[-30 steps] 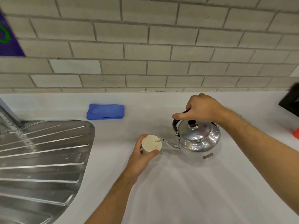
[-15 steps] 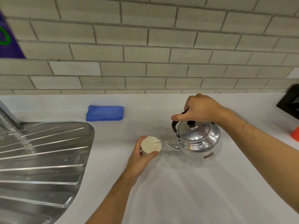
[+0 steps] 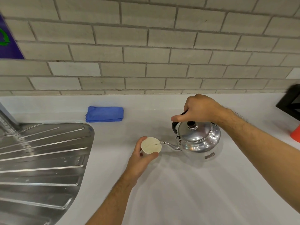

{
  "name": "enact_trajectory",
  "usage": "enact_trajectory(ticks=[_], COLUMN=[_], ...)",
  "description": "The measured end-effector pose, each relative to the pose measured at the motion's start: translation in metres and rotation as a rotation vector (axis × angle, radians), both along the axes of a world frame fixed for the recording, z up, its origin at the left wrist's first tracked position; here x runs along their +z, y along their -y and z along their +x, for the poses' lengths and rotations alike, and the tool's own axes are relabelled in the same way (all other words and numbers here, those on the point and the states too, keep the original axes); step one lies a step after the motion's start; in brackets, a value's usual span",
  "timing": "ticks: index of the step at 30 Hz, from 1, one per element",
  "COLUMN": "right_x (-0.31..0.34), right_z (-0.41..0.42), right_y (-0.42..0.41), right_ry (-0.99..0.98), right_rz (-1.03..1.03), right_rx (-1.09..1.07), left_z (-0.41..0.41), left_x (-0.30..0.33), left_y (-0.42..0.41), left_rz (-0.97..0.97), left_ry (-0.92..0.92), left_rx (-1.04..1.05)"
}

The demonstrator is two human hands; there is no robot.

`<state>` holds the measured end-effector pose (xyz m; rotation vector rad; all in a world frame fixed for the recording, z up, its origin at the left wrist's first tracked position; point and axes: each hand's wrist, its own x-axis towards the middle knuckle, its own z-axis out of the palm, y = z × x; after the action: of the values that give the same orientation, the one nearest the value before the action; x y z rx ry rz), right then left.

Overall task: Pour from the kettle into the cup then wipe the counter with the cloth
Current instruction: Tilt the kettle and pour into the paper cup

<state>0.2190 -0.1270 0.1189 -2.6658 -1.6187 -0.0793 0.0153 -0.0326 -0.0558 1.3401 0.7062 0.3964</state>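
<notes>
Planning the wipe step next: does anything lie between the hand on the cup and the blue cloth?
Nothing visible does. The folded blue cloth lies by the wall, up and left of the left hand gripping the small cream cup; only bare white counter lies between them.

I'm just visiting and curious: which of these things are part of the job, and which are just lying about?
In use: kettle in the right hand, cup in the left hand, cloth, counter.

Lying about: drainboard, orange object, black object.
</notes>
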Motion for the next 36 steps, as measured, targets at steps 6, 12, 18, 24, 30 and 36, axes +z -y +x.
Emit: enact_trajectory(ticks=[6,12,18,24,30,36], right_x=[0.0008,0.0025,0.0043,0.0062,0.008,0.0078], right_z=[-0.0002,-0.0001,-0.0004,-0.0012,-0.001,-0.0011], right_y=[-0.002,-0.0029,-0.0034,-0.0047,-0.0059,-0.0074], right_ry=[0.024,0.039,0.053,0.056,0.067,0.075], right_rz=[-0.018,-0.021,-0.037,-0.048,-0.056,-0.064], right_rx=[0.012,0.016,0.025,0.035,0.039,0.04], left_z=[-0.0001,-0.0005,-0.0001,0.0001,-0.0001,-0.0005], left_x=[0.0007,0.0002,-0.0009,-0.0006,-0.0021,-0.0024], left_y=[0.0,-0.0003,-0.0007,-0.0008,-0.0012,-0.0012], left_rz=[0.0,-0.004,0.008,0.01,0.014,0.022], left_ry=[-0.004,-0.001,-0.002,-0.003,-0.007,-0.004], left_rx=[-0.001,0.0,0.001,-0.004,0.004,0.0])
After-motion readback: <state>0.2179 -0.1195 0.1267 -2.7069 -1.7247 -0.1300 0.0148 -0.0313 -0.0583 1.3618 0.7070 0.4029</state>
